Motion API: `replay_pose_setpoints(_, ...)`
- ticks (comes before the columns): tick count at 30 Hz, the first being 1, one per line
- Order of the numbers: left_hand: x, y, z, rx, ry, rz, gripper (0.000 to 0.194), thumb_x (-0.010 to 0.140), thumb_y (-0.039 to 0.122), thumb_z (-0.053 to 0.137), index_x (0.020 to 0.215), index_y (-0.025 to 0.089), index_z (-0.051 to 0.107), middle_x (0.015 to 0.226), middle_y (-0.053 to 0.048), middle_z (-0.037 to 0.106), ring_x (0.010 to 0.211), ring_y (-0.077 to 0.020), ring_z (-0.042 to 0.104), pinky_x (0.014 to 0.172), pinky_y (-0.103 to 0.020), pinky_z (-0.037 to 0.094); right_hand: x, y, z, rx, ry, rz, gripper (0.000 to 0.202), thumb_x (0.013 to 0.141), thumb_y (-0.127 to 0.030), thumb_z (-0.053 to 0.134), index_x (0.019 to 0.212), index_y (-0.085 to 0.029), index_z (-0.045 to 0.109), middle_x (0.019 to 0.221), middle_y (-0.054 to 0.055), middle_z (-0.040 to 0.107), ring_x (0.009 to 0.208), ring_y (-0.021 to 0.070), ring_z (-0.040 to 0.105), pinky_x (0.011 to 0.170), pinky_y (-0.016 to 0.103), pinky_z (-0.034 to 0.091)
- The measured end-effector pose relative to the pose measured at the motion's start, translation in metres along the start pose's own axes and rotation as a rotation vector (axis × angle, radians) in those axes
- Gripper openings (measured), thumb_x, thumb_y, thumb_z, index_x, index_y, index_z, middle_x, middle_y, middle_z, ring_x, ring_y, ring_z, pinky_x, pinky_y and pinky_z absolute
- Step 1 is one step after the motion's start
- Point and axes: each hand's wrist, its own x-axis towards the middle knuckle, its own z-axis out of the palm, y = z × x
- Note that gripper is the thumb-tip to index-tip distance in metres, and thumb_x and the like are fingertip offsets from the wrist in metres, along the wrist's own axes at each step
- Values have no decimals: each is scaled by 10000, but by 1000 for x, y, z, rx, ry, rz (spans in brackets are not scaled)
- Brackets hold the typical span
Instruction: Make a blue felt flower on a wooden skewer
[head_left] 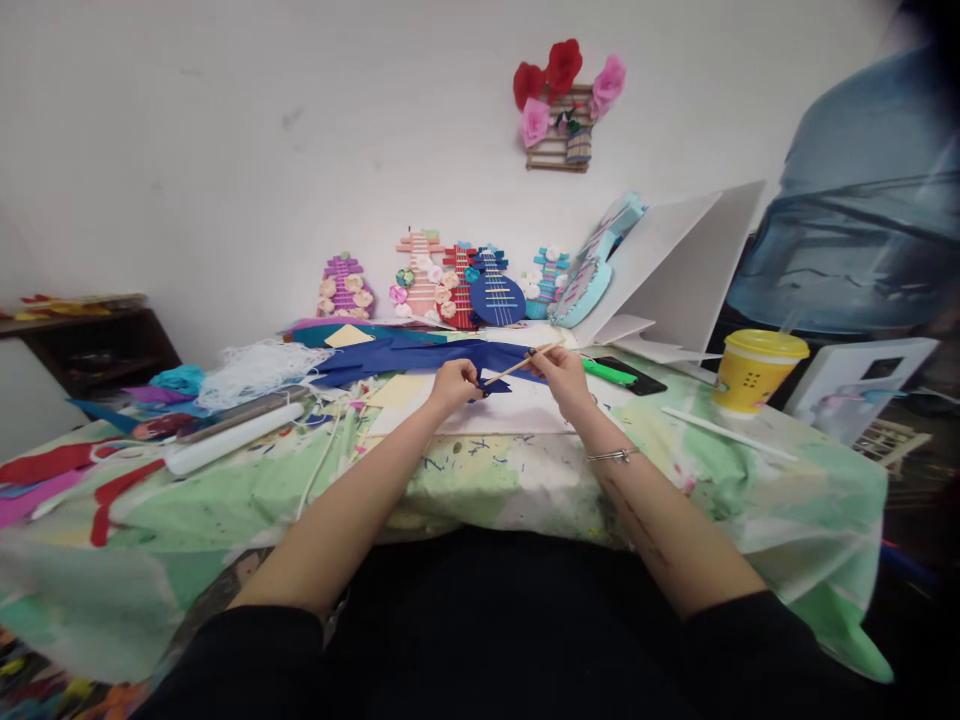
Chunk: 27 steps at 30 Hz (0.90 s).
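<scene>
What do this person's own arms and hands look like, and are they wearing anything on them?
Both the left hand and the right hand are bare, with dark-looking nails. Black sleeves end near the elbows. A thin silver-coloured bracelet circles the right wrist, and dark streaks mark that forearm.

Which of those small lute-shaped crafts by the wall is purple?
The small purple craft with cream flowers down both sides, at the row's far left end. The pink craft, red craft, dark blue craft and light blue craft stand right of it.
</scene>
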Motion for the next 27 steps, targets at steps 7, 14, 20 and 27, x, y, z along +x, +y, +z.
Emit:
replay_pose_setpoints(7, -1, 6, 0, 32, -6, 9, 251, 394, 146, 737, 505, 172, 514, 540, 37, 531, 566, -117, 440, 546, -242, 292, 4, 4, -7, -59, 144, -93, 393, 674, -505, 715, 902, -208, 593, 604, -25, 633, 544, 133, 569, 560, 269, 467)
replay_pose_setpoints(14, -2, 7, -1, 33, -48, -30, 278, 386, 131, 730, 487, 173, 474, 517, 46, 499, 547, -110, 421, 539, -242, 281, 8, 7, -9, -38, 170, -88, 283, 710, -452, 679, 816, -209, 577, 481, -63, 543, 425, 98, 456, 450, 234, 350)
replay_pose_setpoints(20, -1, 5, 0, 26, -65, -22, 282, 398, 153, 719, 502, 173, 458, 547, 46, 518, 564, -112, 442, 552, -240, 299, 9, 7, -11, -126, 207, -116, 211, 736, -391, 650, 829, -211, 591, 494, -56, 555, 451, 119, 478, 496, 256, 376)
replay_pose_setpoints(27, 0, 6, 0, 141, -86, -19, 276, 408, 127, 718, 522, 172, 470, 543, 61, 506, 590, -118, 456, 580, -240, 298, 1, 1, -13, -611, 207, -221, 168, 874, -308, 530, 960, -215, 640, 604, -8, 654, 584, 174, 592, 683, 307, 411)
